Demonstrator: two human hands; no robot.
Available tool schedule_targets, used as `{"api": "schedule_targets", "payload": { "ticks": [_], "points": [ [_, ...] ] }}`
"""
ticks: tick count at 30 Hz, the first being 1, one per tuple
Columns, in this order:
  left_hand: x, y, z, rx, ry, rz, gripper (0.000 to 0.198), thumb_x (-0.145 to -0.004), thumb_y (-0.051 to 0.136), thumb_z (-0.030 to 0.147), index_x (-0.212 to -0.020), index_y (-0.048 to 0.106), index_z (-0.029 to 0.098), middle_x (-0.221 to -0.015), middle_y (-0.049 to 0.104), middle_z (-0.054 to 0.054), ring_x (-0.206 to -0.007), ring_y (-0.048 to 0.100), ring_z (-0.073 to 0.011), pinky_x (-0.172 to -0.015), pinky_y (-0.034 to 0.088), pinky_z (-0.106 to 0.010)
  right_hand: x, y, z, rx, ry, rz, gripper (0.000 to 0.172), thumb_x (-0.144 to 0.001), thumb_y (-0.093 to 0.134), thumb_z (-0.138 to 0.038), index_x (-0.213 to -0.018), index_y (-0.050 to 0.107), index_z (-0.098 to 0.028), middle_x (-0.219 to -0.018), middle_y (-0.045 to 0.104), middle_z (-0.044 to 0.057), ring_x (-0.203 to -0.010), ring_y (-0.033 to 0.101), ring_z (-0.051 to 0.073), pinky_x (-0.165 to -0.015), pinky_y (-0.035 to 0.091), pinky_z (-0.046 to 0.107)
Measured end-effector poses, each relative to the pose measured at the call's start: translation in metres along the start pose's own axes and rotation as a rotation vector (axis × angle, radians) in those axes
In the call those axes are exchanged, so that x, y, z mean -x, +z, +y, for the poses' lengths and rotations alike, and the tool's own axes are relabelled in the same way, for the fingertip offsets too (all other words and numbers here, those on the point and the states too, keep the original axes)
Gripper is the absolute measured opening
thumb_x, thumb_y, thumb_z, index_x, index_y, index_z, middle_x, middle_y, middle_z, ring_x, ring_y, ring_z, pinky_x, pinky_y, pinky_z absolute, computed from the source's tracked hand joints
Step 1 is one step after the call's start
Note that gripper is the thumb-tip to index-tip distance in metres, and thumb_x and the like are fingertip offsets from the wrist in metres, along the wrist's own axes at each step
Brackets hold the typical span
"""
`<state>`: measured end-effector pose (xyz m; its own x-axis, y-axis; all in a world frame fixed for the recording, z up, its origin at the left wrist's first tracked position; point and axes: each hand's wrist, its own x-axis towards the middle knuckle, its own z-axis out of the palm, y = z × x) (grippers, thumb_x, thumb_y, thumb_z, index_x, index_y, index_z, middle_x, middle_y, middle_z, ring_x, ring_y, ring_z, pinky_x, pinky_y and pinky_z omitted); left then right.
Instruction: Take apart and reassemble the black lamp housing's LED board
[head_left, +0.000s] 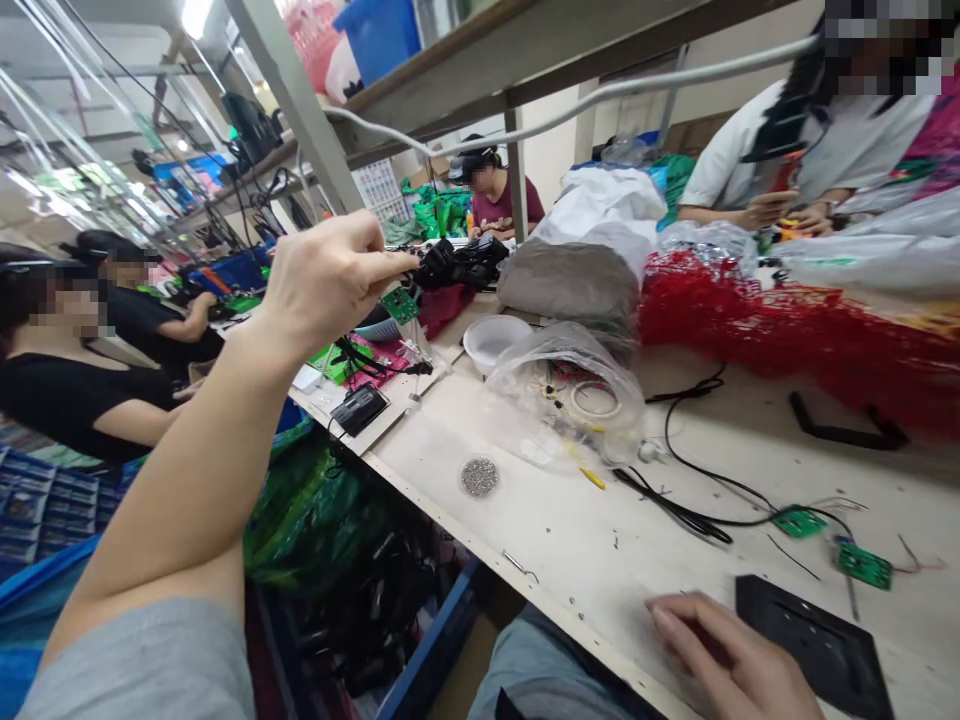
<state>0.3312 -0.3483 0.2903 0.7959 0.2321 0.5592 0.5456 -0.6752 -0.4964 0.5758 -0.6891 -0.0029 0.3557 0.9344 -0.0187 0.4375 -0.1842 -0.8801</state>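
My left hand (pixel 330 270) is raised on an outstretched arm above the far left of the bench. Its thumb and fingers are pinched together, and a small green circuit board (pixel 401 305) hangs just below the fingertips. Low on the right, my right hand (pixel 739 655) rests at the bench's front edge, loosely curved with nothing visible in it. Beside that hand lies a flat black plastic part (pixel 814 640). Behind the part are two green circuit boards with thin wires, one nearer (pixel 862 565) and one farther (pixel 799 520). A round dish of tiny metal pieces (pixel 479 478) sits mid-bench.
A clear plastic bag (pixel 570 400) with wires and a tape roll stands mid-bench by a white bowl (pixel 495 340). Black cable (pixel 682 510) crosses the top. Red netting (pixel 795 330) lines the back. Below the edge is a blue crate (pixel 427 650) of black parts. Several people sit nearby.
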Motion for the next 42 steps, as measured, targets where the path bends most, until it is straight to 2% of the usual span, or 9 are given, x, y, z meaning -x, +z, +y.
{"api": "schedule_targets", "payload": {
  "ticks": [5, 8, 10, 14, 17, 23, 30, 36, 42],
  "points": [
    [-0.017, -0.062, 0.080, 0.179, 0.179, 0.175, 0.038, -0.105, 0.037, 0.041, -0.113, 0.073, 0.032, -0.088, 0.057, 0.002, -0.084, 0.068, -0.0146, -0.070, 0.051, -0.031, -0.027, -0.015, -0.058, -0.102, -0.208, 0.267, 0.037, -0.091, 0.059, -0.058, -0.099, 0.073, -0.024, -0.103, 0.070, 0.010, -0.088, 0.071, 0.022, -0.074, 0.061, 0.032],
    [-0.023, -0.068, 0.127, 0.362, 0.307, 0.316, 0.028, -0.103, 0.045, 0.034, -0.114, 0.070, 0.038, -0.086, 0.055, 0.004, -0.077, 0.067, -0.0118, -0.064, 0.049, -0.027, -0.034, -0.015, -0.073, -0.293, -0.304, 0.198, 0.078, -0.075, 0.075, -0.068, -0.140, 0.055, -0.028, -0.136, 0.059, 0.012, -0.121, 0.063, 0.028, -0.101, 0.055, 0.043],
    [-0.027, -0.060, 0.154, 0.424, 0.372, 0.364, 0.028, -0.102, 0.048, 0.029, -0.118, 0.068, 0.040, -0.086, 0.057, 0.004, -0.072, 0.065, -0.0104, -0.060, 0.049, -0.025, -0.031, -0.017, -0.072, -0.413, -0.268, 0.095, 0.093, -0.070, 0.078, -0.069, -0.147, 0.047, -0.029, -0.128, 0.063, 0.011, -0.111, 0.067, 0.025, -0.098, 0.056, 0.041],
    [-0.032, -0.028, 0.193, 0.438, 0.560, 0.338, 0.030, -0.101, 0.047, 0.022, -0.121, 0.066, 0.036, -0.079, 0.062, 0.003, -0.066, 0.062, -0.0110, -0.052, 0.044, -0.023, -0.001, -0.033, -0.055, -0.526, -0.026, -0.034, 0.059, -0.086, 0.060, -0.071, -0.112, 0.072, -0.019, -0.073, 0.062, 0.001, -0.055, 0.057, 0.012, -0.053, 0.051, 0.026],
    [-0.029, -0.001, 0.215, 0.436, 0.639, 0.256, 0.033, -0.102, 0.045, 0.018, -0.123, 0.063, 0.035, -0.077, 0.063, 0.001, -0.067, 0.061, -0.0116, -0.050, 0.041, -0.022, 0.027, -0.058, -0.036, -0.498, 0.060, 0.072, 0.056, -0.089, 0.055, -0.070, -0.084, 0.072, -0.017, -0.068, 0.061, 0.002, -0.055, 0.051, 0.011, -0.048, 0.041, 0.023],
    [0.012, 0.049, 0.266, 0.550, 0.747, -0.001, 0.025, -0.097, 0.051, 0.015, -0.111, 0.069, 0.024, -0.076, 0.059, -0.003, -0.070, 0.059, -0.0154, -0.054, 0.043, -0.025, 0.053, -0.102, -0.001, -0.046, 0.174, 0.160, 0.029, -0.084, 0.063, -0.045, -0.099, 0.070, -0.021, -0.069, 0.064, 0.000, -0.059, 0.055, 0.015, -0.055, 0.043, 0.027],
    [0.052, 0.056, 0.325, 0.899, 0.499, -0.508, 0.042, -0.084, 0.076, 0.032, -0.123, 0.065, 0.018, -0.105, 0.066, -0.012, -0.099, 0.063, -0.0277, -0.083, 0.055, -0.039, 0.040, -0.103, 0.025, 0.282, -0.064, 0.099, 0.023, -0.093, 0.048, -0.021, -0.100, 0.070, -0.023, -0.093, 0.072, 0.004, -0.083, 0.068, 0.019, -0.077, 0.054, 0.031],
    [0.035, 0.050, 0.388, 1.462, 0.361, -0.634, 0.071, -0.086, 0.063, 0.012, -0.151, 0.038, 0.022, -0.131, 0.065, -0.011, -0.115, 0.063, -0.0271, -0.097, 0.053, -0.041, 0.036, -0.093, 0.011, 0.401, -0.327, 0.155, 0.035, -0.088, 0.042, -0.005, -0.104, 0.068, -0.023, -0.100, 0.066, 0.006, -0.093, 0.068, 0.019, -0.082, 0.059, 0.032],
    [0.041, 0.058, 0.423, 1.578, 0.174, -0.506, 0.066, -0.086, 0.054, 0.007, -0.148, 0.046, 0.029, -0.103, 0.062, -0.004, -0.091, 0.063, -0.0190, -0.085, 0.054, -0.032, 0.049, -0.073, 0.005, 0.324, -0.158, 0.519, 0.013, -0.096, 0.050, -0.022, -0.102, 0.062, -0.020, -0.094, 0.060, 0.007, -0.071, 0.067, 0.017, -0.066, 0.061, 0.031]
  ]
}}
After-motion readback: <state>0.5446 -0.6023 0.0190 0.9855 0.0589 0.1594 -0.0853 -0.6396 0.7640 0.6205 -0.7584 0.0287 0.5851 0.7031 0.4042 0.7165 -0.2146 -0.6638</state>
